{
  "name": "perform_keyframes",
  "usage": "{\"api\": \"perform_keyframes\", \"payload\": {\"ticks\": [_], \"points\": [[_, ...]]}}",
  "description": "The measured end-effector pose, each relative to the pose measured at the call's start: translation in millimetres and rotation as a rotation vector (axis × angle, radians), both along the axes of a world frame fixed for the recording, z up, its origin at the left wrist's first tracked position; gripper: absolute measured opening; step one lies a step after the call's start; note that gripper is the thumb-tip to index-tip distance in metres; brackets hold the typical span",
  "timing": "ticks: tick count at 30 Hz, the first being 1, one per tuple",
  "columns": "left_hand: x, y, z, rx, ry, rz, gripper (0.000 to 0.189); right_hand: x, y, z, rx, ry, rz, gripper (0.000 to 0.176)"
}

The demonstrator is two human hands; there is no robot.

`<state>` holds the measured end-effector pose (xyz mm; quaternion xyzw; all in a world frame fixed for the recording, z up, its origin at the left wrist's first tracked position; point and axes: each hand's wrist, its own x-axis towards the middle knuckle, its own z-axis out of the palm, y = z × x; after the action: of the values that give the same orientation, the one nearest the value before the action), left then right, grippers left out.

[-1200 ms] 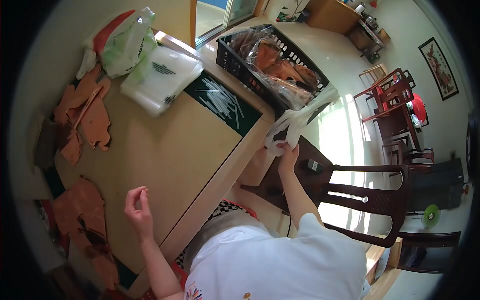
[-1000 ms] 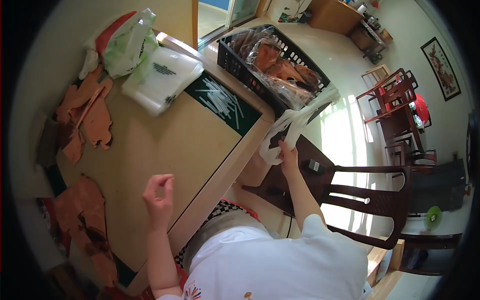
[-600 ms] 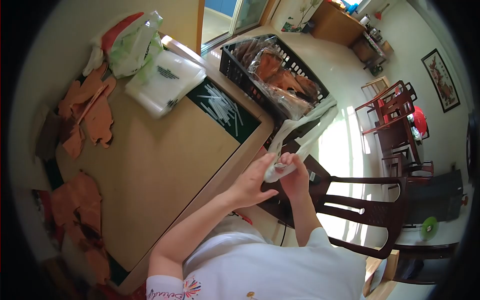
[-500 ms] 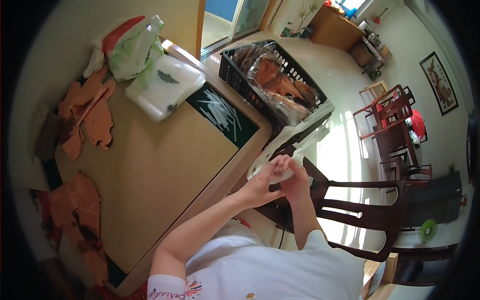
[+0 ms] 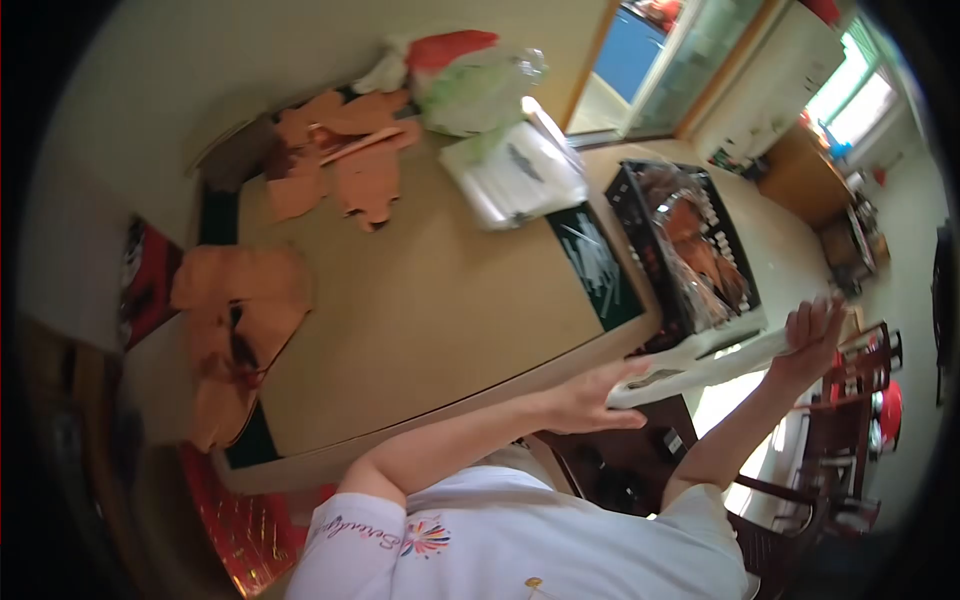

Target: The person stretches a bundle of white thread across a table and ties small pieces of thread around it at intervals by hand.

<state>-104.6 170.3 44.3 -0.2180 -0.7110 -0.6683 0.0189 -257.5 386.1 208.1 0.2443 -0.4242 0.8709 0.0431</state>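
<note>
A long, soft-looking white strip (image 5: pixel 715 372) stretches between my two hands beyond the table's near right edge. My right hand (image 5: pixel 808 335) is raised to the right, its fingers closed around the far end. At the near end, the strip's rounded loop lies in the crook between the thumb and fingers of my left hand (image 5: pixel 590 398). Motion blur hides the exact material and how tightly the left fingers press. Behind the strip stands a black plastic crate (image 5: pixel 650 245) with brown pieces in clear plastic (image 5: pixel 700 245).
Orange-brown flat pieces (image 5: pixel 365 185) and another stack (image 5: pixel 240 320) lie along the table's (image 5: pixel 430 300) left side. Clear plastic bags (image 5: pixel 515 180) and thin white sticks (image 5: pixel 590 262) are at its far right. Dark wooden chairs (image 5: pixel 870 365) stand to the right.
My hands have gone from close together to wide apart, the right one moving up and right with the strip drawn out between them. The view has turned to the left.
</note>
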Motion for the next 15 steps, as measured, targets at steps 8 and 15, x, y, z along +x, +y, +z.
{"api": "perform_keyframes", "payload": {"ticks": [8, 15], "points": [[100, -154, 84, 0.420, 0.242, 0.044, 0.075, 148, -241, -18, 1.011, 1.456, 0.686, 0.011], [279, -197, 130, 0.554, 0.338, 0.610, 0.057, 205, -280, -62, 1.288, 1.146, 0.972, 0.025]]}}
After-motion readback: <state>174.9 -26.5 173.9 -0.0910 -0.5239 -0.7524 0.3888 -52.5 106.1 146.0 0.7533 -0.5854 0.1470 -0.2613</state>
